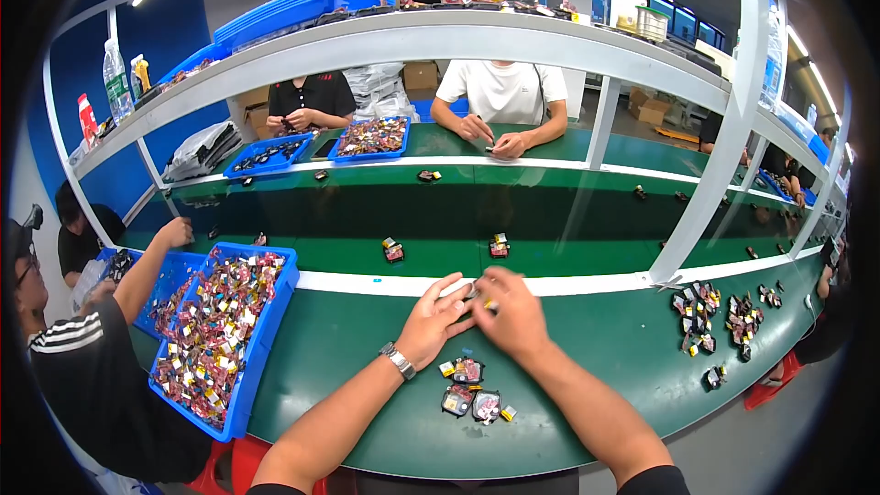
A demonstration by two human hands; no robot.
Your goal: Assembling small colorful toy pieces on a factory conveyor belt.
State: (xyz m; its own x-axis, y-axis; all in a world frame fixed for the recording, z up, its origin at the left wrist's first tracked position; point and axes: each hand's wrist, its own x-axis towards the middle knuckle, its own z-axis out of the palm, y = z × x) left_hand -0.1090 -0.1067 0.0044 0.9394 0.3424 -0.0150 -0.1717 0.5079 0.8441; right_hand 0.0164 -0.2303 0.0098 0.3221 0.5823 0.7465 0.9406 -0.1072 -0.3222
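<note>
Above the near green worktop, my left hand (431, 321) and my right hand (513, 312) meet in front of me. A small dark part with a yellow bit (492, 308) shows under the fingers of my right hand, which is smeared by motion. The fingers of my left hand are bent toward the other hand, and what they pinch is mostly hidden. Just below my hands lie a few small black-cased units with pink wiring and yellow tags (470, 390). On the belt beyond are two similar units (393, 250), set apart from each other.
A blue tray (240, 394) heaped with pink, white and yellow parts stands left, beside a co-worker reaching over the belt. Clusters of units (697, 316) lie right. A white metal post (715, 128) and overhead shelf (440, 41) frame the bench. More people work across the belt.
</note>
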